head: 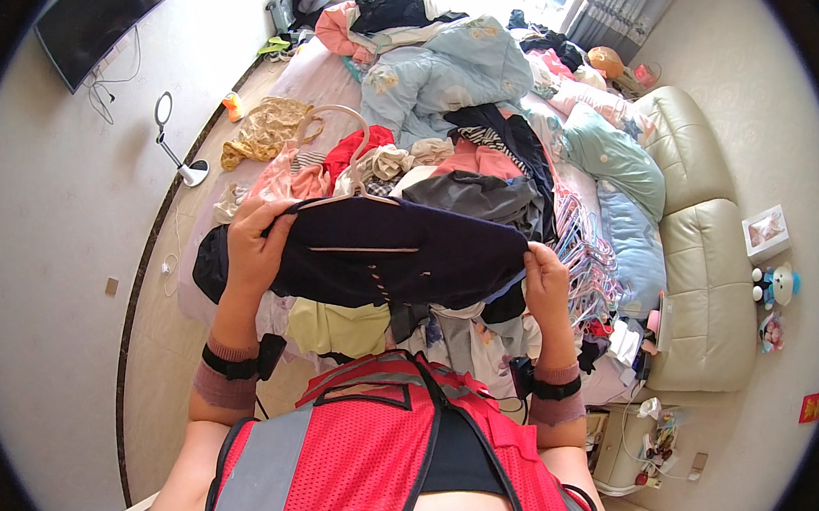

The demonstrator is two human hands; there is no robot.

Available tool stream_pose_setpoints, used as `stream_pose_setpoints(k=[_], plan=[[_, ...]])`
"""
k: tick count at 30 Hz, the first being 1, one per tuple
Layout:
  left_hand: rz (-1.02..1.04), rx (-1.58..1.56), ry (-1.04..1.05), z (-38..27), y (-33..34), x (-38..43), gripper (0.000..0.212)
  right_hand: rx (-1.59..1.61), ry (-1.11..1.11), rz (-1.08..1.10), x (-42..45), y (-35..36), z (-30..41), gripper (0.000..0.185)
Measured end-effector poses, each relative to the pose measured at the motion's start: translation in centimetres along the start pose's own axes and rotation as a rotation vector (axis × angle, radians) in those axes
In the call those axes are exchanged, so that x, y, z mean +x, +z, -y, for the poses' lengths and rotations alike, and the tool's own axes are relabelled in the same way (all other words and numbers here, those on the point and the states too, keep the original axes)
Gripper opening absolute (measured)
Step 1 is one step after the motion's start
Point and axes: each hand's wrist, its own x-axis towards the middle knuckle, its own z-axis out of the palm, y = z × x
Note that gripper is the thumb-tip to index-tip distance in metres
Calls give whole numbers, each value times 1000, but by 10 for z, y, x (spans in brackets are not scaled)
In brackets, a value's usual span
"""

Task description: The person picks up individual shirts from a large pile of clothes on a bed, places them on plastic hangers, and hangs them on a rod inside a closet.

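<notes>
A dark navy knit garment (394,269) is stretched sideways between my two hands above the bed. A white hanger (366,138) sits inside it, its hook rising from the neckline and part of its lower bar showing. My left hand (260,234) grips the garment's left shoulder, close to the hanger's arm. At the far right corner of the cloth, my right hand (545,268) pinches the edge between thumb and fingers. Beyond it lie a grey garment (481,196) and a red one (360,149). Yellow-green cloth (339,327) lies nearer my body.
Many tangled hangers (583,260) lie right of the clothes on the bed. A light blue quilt (451,66) is heaped at the back, and pillows (619,156) line the leather headboard (707,276). A round mirror on a stand (193,171) stands at left. A nightstand (613,448) is at lower right.
</notes>
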Motion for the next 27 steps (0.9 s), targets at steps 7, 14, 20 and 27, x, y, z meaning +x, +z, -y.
stream_pose_setpoints(k=[7, 14, 20, 27], plan=[[94, 9, 24, 1, -2, -2, 16, 664, 384, -235, 1, -1, -10, 19], [51, -109, -71, 0, 6, -5, 19, 579, 433, -168, -6, 2, -12, 14], [79, -83, -56, 0, 6, -3, 18, 261, 177, -199, -1, 4, 8, 13], [88, -23, 10, -7, 10, -2, 15, -189, -303, -81, 21, 14, 65, 27]])
